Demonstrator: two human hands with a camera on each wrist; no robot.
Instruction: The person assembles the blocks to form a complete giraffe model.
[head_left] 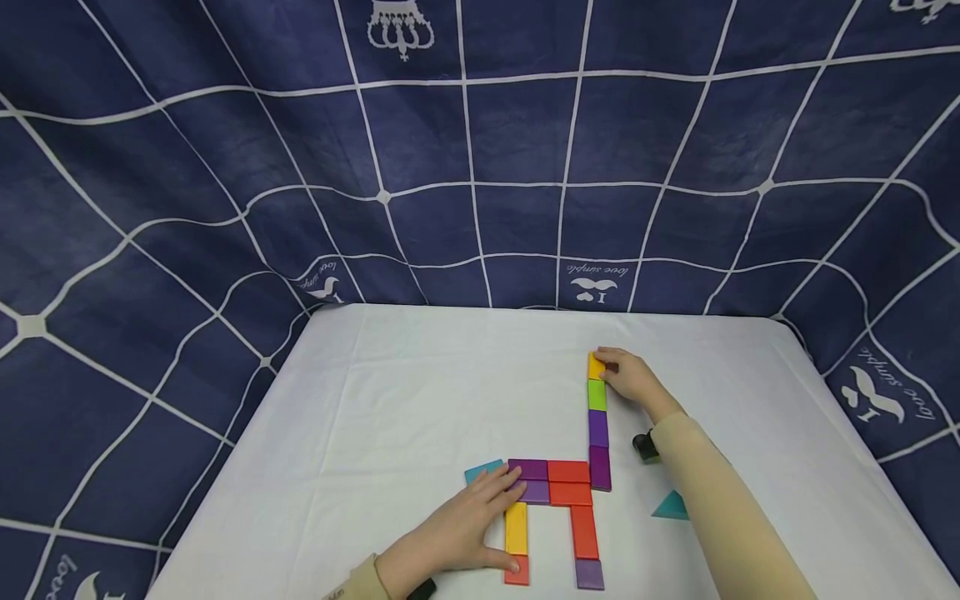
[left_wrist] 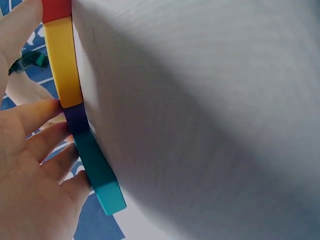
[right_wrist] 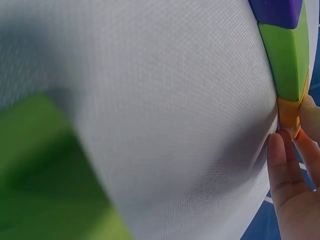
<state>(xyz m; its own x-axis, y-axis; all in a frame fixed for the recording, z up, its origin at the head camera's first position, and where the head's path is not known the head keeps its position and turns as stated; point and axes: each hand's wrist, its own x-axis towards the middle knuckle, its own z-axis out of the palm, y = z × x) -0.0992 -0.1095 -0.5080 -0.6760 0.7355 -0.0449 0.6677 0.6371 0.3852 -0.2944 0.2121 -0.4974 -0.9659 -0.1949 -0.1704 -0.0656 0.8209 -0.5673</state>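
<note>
Flat coloured blocks lie joined in a figure like a four-legged animal with a long neck. At the top of its neck my right hand (head_left: 632, 377) pinches a yellow block (head_left: 595, 367), flush against a light green block (head_left: 597, 395). Below that come a violet block (head_left: 597, 428) and a purple one (head_left: 600, 467). My left hand (head_left: 468, 521) spreads over the figure's left side. Its thumb touches the orange-red block (head_left: 517, 575) under a long yellow block (head_left: 516, 527); its fingers touch the purple blocks and the slanted teal block (left_wrist: 102, 172).
A teal triangle (head_left: 672, 507) lies on the white tablecloth (head_left: 420, 375), partly behind the right sleeve (head_left: 723, 500). In the right wrist view a green block (right_wrist: 55, 170) looms close and blurred. Navy checked cloth (head_left: 517, 150) hangs round the table.
</note>
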